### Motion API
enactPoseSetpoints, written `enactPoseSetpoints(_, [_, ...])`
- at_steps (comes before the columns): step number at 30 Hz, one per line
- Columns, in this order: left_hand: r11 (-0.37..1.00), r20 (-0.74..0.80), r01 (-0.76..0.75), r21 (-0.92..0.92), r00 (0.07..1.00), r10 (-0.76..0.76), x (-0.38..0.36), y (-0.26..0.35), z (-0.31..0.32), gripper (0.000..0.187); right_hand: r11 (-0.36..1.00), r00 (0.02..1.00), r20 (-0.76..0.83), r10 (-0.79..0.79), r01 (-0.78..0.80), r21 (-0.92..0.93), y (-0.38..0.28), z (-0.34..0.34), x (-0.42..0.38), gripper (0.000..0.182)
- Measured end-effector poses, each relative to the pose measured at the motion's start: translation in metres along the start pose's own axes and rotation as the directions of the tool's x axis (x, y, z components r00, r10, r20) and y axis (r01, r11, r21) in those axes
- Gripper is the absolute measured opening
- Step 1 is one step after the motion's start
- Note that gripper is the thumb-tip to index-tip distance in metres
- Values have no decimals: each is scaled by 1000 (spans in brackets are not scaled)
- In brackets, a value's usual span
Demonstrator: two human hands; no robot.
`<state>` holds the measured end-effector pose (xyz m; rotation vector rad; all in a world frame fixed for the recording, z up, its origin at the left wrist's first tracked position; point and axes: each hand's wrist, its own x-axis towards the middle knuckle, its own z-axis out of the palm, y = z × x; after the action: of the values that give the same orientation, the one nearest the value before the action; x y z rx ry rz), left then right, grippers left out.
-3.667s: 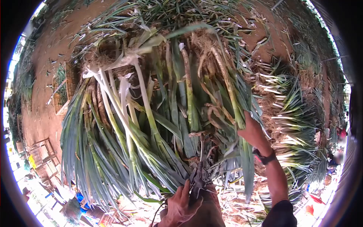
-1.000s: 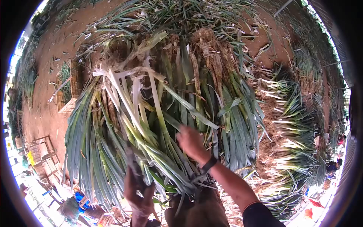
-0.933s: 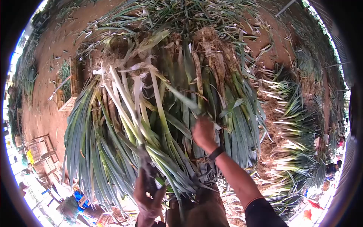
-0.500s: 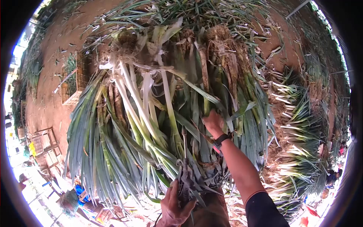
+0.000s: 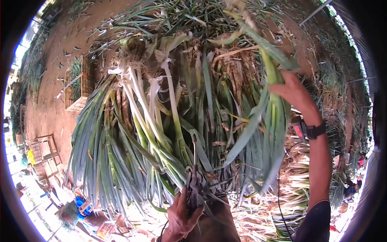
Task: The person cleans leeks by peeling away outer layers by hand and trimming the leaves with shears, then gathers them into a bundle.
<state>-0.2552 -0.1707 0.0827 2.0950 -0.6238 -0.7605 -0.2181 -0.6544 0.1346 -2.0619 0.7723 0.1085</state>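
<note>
My right hand (image 5: 293, 92) is wrapped round a leek (image 5: 271, 76) at the right of the heap, its root end up and blurred, its leaves hanging down. At the bottom centre, my left hand (image 5: 184, 214) grips a dark tool (image 5: 196, 183) with a thin metal nozzle pointing up. Behind the nozzle lies a large heap of leeks with green leaves (image 5: 109, 157) toward me and roots (image 5: 133, 54) away. Several cleaned white stalks (image 5: 147, 109) rest on top, left of centre. Leaf scraps partly hide the tool.
A yellow crate (image 5: 80, 99) stands on the brown ground at the left, with wooden crates (image 5: 46, 151) below it. Leek trimmings (image 5: 173, 16) lie beyond the heap. A long row of leeks (image 5: 296, 177) runs down the right side. A thin cable (image 5: 279, 201) hangs near my right arm.
My right hand has moved up and to the right, lifting a leek from the middle of the heap. My left hand and the tool have stayed nearly in place.
</note>
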Motion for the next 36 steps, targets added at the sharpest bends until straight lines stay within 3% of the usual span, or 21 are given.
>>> enactPoseSetpoints(2, [1000, 44, -18, -21, 999, 19, -10, 0, 14, 86, 977, 988, 98, 121, -101, -186, 16, 1, -31, 47])
enactPoseSetpoints(4, [1000, 116, -15, 1, 993, 15, -17, 17, 22, 84, 965, 964, 181, 198, -159, -209, 48, 30, -68, 48])
enactPoseSetpoints(6, [999, 189, 3, -42, 982, 5, -29, 29, 41, 85, 949, 891, 328, 314, -291, -120, 113, 65, -102, 45])
enactPoseSetpoints(7, [998, 227, 16, -61, 974, -2, -38, 32, 52, 85, 939, 885, 353, 304, -340, 44, 144, 85, -123, 44])
enactPoseSetpoints(9, [996, 260, 4, -93, 965, 20, -58, 31, 75, 86, 826, 801, 432, 414, -530, 192, 160, 107, -155, 46])
enactPoseSetpoints(10, [996, 263, 1, -89, 965, 23, -64, 35, 84, 86, 791, 808, 429, 404, -544, 280, 173, 118, -168, 45])
enactPoseSetpoints(14, [996, 357, 46, -74, 934, -17, -79, 50, 105, 84, 633, 821, 423, 384, -567, 527, 213, 155, -202, 51])
enactPoseSetpoints(17, [996, 387, 74, -50, 921, -49, -76, 57, 115, 82, 590, 860, 339, 383, -509, 627, 211, 163, -209, 57])
enactPoseSetpoints(21, [996, 373, 86, -39, 926, -66, -52, 60, 135, 82, 682, 863, 259, 435, -503, 530, 227, 164, -212, 65])
enactPoseSetpoints(24, [999, 287, 15, -45, 958, -2, -15, 55, 153, 85, 667, 892, 252, 376, -449, 594, 223, 162, -211, 75])
enactPoseSetpoints(27, [999, 229, 39, 6, 973, -39, 45, 41, 176, 76, 684, 894, 245, 375, -446, 578, 230, 164, -212, 81])
enactPoseSetpoints(29, [981, 300, 195, 1, 935, -186, 99, 44, 181, 60, 706, 897, 229, 379, -440, 555, 231, 166, -212, 81])
enactPoseSetpoints(32, [987, 238, 155, -40, 961, -142, 159, 46, 183, 47, 739, 914, 178, 366, -401, 542, 227, 165, -210, 79])
enactPoseSetpoints(35, [983, 275, 181, -10, 946, -171, 172, 55, 174, 46, 722, 912, 161, 377, -399, 565, 226, 166, -205, 76])
enactPoseSetpoints(36, [969, 345, 246, 39, 906, -244, 167, 75, 164, 46, 701, 910, 163, 381, -399, 591, 220, 162, -202, 75])
